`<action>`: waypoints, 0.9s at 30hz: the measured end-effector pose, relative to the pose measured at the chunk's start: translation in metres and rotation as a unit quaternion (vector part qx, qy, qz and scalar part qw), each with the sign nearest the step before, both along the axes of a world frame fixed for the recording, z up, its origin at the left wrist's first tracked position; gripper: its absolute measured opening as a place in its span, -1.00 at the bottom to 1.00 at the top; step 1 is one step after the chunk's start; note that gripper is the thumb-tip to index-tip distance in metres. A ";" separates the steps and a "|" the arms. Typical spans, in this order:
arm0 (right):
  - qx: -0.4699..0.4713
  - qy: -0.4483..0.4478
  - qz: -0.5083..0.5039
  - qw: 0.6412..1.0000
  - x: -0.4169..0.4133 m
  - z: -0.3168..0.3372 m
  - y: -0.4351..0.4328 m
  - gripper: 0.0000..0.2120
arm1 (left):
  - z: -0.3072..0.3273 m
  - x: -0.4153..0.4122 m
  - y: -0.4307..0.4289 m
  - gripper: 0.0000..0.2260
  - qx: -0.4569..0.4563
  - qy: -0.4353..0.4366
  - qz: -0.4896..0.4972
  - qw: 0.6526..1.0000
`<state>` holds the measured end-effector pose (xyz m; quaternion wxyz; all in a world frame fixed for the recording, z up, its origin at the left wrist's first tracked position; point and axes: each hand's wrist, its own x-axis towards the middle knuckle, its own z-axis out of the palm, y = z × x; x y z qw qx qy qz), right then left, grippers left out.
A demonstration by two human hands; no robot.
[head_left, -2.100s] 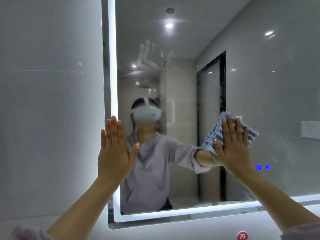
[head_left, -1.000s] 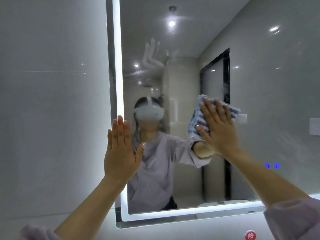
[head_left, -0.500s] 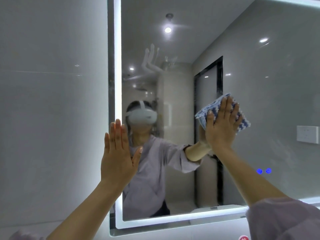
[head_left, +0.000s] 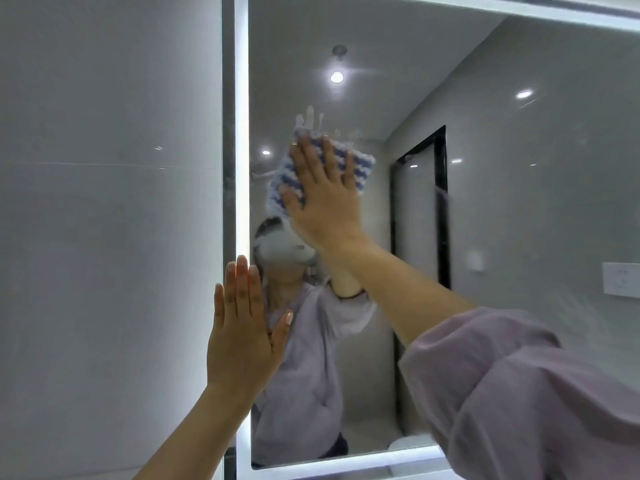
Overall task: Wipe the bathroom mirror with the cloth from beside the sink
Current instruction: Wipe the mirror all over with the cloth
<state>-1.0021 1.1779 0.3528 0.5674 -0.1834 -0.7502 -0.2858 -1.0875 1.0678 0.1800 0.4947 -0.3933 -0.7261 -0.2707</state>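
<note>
A large wall mirror with a lit white border fills the middle and right of the head view. My right hand presses a blue-and-white striped cloth flat against the glass in the upper left part of the mirror, fingers spread over it. A pale handprint smear shows on the glass just above the cloth. My left hand lies flat and open on the mirror's lit left edge, holding nothing. My reflection shows behind both hands.
A pale tiled wall lies left of the mirror. The lit bottom border runs along the lower edge of the view. A white wall socket is at the far right. My mauve sleeve fills the lower right.
My right hand has swept the cloth up and to the left across the glass, from the mirror's middle to just under the handprint smear. My left hand has stayed on the left edge.
</note>
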 end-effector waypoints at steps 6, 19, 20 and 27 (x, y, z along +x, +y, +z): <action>0.041 -0.057 0.005 0.998 -0.027 0.005 -0.026 -0.39 | 0.002 0.001 0.001 -0.28 0.007 -0.001 0.011 1.000; 0.074 -0.092 0.012 0.993 -0.005 0.018 -0.006 -0.40 | 0.000 -0.002 0.000 -0.27 0.002 -0.001 0.014 1.000; 0.064 -0.084 0.009 0.994 0.002 0.021 0.001 -0.41 | 0.000 -0.003 0.001 -0.27 0.003 -0.001 0.009 1.000; -0.020 0.007 0.000 1.000 0.072 0.035 0.067 -0.39 | -0.001 -0.005 0.003 -0.26 0.017 -0.001 -0.008 1.000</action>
